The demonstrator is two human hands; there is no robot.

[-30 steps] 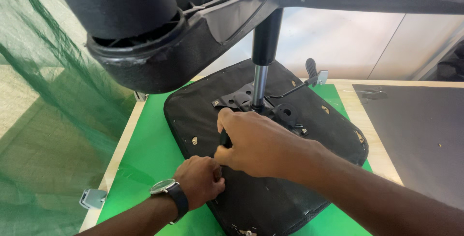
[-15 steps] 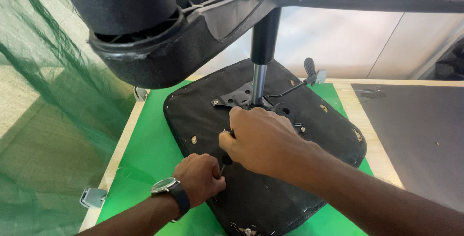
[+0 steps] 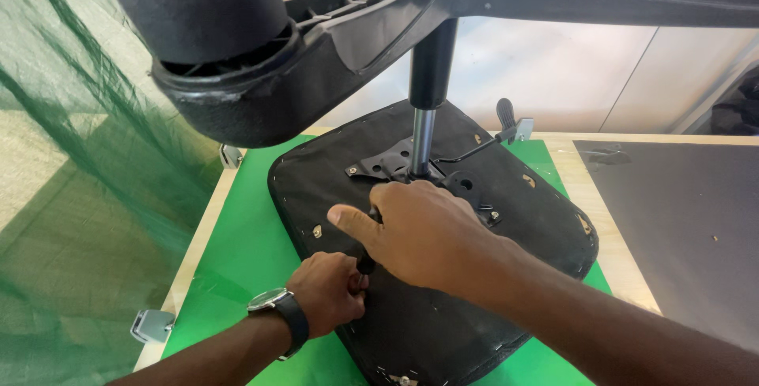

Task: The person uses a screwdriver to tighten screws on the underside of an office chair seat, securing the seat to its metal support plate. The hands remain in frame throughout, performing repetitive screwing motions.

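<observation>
- An upturned office chair seat (image 3: 443, 275), black fabric underside facing up, lies on a green mat (image 3: 245, 251) on a wooden desk (image 3: 601, 196).
- A metal mounting plate (image 3: 387, 166) sits at the seat's middle, and a gas-lift column (image 3: 423, 129) rises from it to the black chair base (image 3: 316, 46), which fills the top of the view.
- The right hand (image 3: 427, 236) rests over the near edge of the plate, its fingers (image 3: 348, 220) curled around a thin dark tool (image 3: 366, 259), thumb pointing left.
- The left hand (image 3: 328, 291), with a wristwatch (image 3: 277, 311) on its wrist, lies just below, fingers closed on the lower end of the same tool.
- The tool's tip is hidden under the right hand, so what it meets cannot be told.
- Judging by the grip, the step in hand is turning a fastener at the plate; a further turn would call for steady downward pressure with the seat kept from sliding.
- A lever (image 3: 490, 137) juts from the mechanism toward the far right.
- Green netting (image 3: 71, 196) hangs on the left, and a dark sheet (image 3: 680, 228) covers the desk on the right.
</observation>
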